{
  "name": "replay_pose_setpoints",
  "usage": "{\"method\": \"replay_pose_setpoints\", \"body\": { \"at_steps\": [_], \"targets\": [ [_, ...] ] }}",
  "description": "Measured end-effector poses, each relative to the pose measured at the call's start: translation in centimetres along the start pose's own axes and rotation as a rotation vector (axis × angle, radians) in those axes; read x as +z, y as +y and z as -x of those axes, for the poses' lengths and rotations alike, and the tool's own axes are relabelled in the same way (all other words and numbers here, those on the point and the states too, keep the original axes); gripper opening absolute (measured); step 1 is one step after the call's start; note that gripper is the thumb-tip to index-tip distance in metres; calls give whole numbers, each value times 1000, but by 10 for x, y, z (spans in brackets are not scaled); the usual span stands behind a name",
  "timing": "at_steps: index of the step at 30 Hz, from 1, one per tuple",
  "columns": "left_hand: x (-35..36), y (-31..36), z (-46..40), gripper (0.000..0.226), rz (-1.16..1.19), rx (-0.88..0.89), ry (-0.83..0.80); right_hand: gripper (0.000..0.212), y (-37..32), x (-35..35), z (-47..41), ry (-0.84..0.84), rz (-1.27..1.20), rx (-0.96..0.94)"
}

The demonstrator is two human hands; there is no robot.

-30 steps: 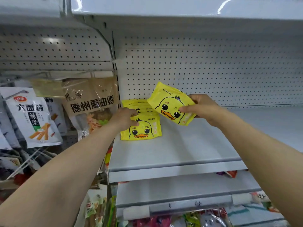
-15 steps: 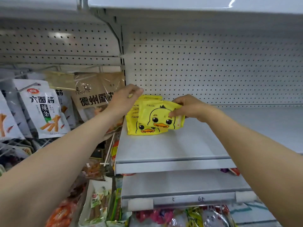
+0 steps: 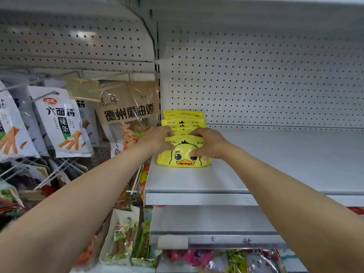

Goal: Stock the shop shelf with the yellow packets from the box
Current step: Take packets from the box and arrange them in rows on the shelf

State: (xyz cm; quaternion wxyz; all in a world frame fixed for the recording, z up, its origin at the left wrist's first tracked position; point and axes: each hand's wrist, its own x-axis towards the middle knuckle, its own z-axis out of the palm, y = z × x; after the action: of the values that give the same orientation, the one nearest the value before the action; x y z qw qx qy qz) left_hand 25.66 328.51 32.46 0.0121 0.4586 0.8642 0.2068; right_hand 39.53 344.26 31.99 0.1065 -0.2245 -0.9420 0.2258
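A white shelf is backed by a pegboard panel. At its left end a row of yellow packets is stood upright. The front packet is gripped at its sides by the left hand and right hand.

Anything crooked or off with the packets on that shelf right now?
Nothing stands out. The yellow packets stand in one tidy row at the shelf's left end, both hands squaring the front one.
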Motion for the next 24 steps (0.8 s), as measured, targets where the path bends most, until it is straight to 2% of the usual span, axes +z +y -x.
{"method": "replay_pose_setpoints", "body": {
  "at_steps": [4,9,13,15,20,24],
  "targets": [
    [3,2,-2,49,-36,-35,-3,84,-3,5,4,60,140,-38],
    [10,4,7,52,-100,-82,68,77,-14,10,19,140,326,-36],
    [8,9,31,71,-179,-143,152,69,-30,13,34,198,450,-23],
    [-3,9,47,75,-196,-119,198,65,-43,11,42,214,471,-38],
    [-46,-4,98,59,-227,-33,315,62,-99,11,69,278,496,-161],
    [-79,-24,146,54,-242,-68,373,58,-153,25,90,319,407,-270]
  ]
}}
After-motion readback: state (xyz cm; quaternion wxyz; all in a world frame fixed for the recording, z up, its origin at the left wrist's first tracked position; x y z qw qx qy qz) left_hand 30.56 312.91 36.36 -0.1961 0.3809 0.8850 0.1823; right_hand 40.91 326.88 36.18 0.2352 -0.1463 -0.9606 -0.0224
